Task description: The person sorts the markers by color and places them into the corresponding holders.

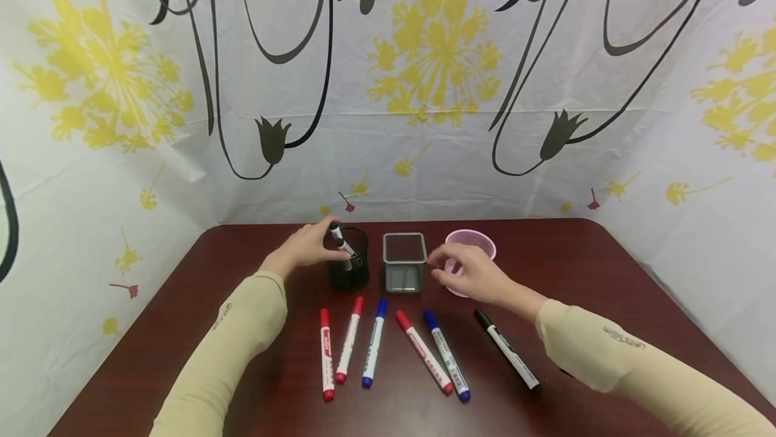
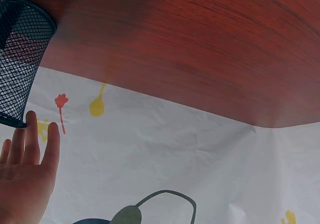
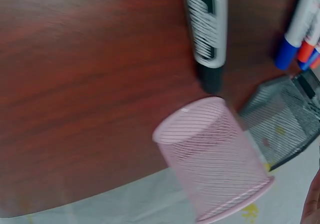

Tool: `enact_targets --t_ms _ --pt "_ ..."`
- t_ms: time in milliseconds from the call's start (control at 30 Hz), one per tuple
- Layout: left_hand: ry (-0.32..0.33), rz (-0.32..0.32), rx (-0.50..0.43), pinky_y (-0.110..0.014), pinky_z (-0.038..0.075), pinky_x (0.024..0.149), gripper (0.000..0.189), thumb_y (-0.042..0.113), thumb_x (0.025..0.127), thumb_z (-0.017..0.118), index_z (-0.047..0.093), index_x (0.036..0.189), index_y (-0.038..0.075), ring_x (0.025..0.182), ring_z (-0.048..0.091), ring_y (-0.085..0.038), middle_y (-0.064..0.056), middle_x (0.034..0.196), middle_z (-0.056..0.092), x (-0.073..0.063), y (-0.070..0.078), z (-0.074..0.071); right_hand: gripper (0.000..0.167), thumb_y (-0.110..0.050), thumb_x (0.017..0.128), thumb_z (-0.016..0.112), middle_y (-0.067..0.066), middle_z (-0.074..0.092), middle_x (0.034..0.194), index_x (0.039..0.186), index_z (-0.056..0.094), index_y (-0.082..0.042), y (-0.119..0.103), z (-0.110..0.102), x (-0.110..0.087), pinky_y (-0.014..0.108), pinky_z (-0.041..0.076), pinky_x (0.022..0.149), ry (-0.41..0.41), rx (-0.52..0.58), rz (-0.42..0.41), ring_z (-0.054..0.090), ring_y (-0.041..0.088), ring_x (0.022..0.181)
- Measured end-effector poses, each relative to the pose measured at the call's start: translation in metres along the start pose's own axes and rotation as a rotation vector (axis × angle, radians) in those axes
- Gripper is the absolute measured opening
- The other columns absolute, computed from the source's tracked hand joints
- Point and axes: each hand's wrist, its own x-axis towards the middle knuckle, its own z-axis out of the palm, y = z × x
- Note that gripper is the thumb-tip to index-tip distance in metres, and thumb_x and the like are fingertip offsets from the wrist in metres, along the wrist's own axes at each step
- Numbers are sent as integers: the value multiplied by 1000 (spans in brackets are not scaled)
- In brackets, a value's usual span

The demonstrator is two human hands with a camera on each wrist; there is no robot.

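Around the rim of a round black mesh pen cup, my left hand has its thumb in front and its fingers behind. Black-capped whiteboard markers lean inside that cup. The left wrist view shows straight fingers of the left hand by the cup's rim. My right hand hovers in front of a pink mesh pen cup, fingertips near a square grey mesh cup. Nothing is visible between its loosely bent fingers. In the right wrist view, only a sliver of that hand shows.
Nearer me lie red markers, including another red one, blue markers and a black marker, side by side with gaps. The dark wooden table meets a patterned white cloth behind the cups.
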Motion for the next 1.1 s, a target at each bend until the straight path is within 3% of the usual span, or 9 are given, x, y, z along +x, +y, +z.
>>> enact_targets --t_ms 233,467,667,867,967,1100 --pt "-7 -9 0 -46 40 79 77 53 69 67 35 130 18 95 51 -27 -9 105 55 0 -2 2 16 -10 73 68 -5 60 83 87 61 -12 5 -13 -41 23 44 57 -37 -105 -31 53 7 67" --pt "-11 -13 1 -45 40 80 79 55 68 66 35 130 17 97 51 -27 -10 108 54 -1 -3 2 23 -8 69 68 -12 57 88 90 61 -15 8 -20 -77 23 43 67 -83 -182 -88 55 6 80" --pt "-9 -14 -5 -45 40 80 79 55 68 66 35 130 17 95 51 -27 -10 106 55 -2 -3 2 26 -6 66 64 -13 54 86 89 62 -17 11 -24 -102 18 42 61 -152 -249 -170 49 0 77" --pt "-13 -12 -24 -47 39 82 80 54 69 66 34 132 17 100 50 -29 -14 113 52 -2 -2 2 15 -10 82 49 -10 53 87 89 61 -15 14 -26 -124 18 41 61 -186 -259 -285 48 2 79" --pt "-11 -10 -27 -46 39 81 80 54 69 66 34 131 16 98 50 -28 -14 112 53 -1 -1 2 25 -14 89 36 -7 53 91 89 61 -13 16 -25 -132 20 42 65 -204 -273 -335 49 5 83" --pt "1 -5 -32 -45 40 79 79 53 69 67 35 131 15 94 51 -26 -12 108 54 -1 0 2 34 -13 91 29 -3 55 94 89 62 -11 19 -23 -140 23 43 69 -218 -332 -402 51 10 88"
